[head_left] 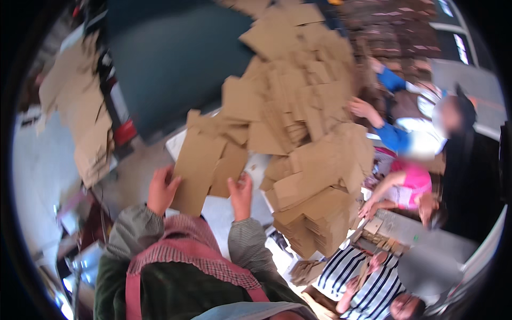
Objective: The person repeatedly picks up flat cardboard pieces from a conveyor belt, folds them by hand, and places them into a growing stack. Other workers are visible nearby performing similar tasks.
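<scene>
Cardboard sheet [196, 170] — one, fingers of left hand [161, 189] and right hand [241, 194] gripping its edges; pile [304, 122] beside.

Grey striped sleeves [133, 224], red checked apron [181, 250].

Brown cardboard sheet [198, 165], red-checked apron [186, 248]

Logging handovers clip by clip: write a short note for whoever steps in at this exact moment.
Left hand: grips the left edge of a flat brown cardboard blank.
Right hand: on a second brown cardboard piece beside it; grip unclear.
Both pieces lie on the white table, before the tall heap of brown cardboard blanks.
Done: a blank is in hand, still flat.
Left: the heap remains large.
Other people work on the right.
</scene>
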`<state>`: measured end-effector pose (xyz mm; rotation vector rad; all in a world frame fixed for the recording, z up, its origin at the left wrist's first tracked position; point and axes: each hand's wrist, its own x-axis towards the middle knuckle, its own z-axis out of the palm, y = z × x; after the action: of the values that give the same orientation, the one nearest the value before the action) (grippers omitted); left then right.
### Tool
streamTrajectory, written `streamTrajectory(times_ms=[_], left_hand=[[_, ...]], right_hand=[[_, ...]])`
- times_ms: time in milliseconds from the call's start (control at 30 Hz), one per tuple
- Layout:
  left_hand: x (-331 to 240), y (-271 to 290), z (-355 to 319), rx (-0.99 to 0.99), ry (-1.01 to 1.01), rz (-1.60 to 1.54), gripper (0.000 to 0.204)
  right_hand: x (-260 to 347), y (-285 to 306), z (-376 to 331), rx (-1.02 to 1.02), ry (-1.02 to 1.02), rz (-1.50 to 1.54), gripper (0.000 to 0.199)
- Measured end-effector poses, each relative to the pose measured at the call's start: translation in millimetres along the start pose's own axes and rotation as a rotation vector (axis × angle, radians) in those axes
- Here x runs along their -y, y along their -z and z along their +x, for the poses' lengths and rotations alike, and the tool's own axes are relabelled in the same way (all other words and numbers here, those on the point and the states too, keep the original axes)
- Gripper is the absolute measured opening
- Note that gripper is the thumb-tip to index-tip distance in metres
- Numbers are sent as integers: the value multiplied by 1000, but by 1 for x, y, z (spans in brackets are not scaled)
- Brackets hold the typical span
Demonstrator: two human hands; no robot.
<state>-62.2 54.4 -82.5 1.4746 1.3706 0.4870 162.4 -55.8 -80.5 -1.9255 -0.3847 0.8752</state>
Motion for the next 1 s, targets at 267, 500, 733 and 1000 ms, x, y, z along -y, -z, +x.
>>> streamTrajectory(times_ms=[267,500,733,1000], left_hand=[[-40,25,-13,260,4,-394,16],[-71,41,1,383,-69,-585,9],[-103,46,13,383,-153,-516,10],[-73,11,16,-39,-4,-408,61]], right_hand=[[33,25,-39,57,-86,426,45],[54,24,-70,52,98,523,31],[67,34,-49,134,147,662,31],[78,104,-27,-83,197,657,31]])
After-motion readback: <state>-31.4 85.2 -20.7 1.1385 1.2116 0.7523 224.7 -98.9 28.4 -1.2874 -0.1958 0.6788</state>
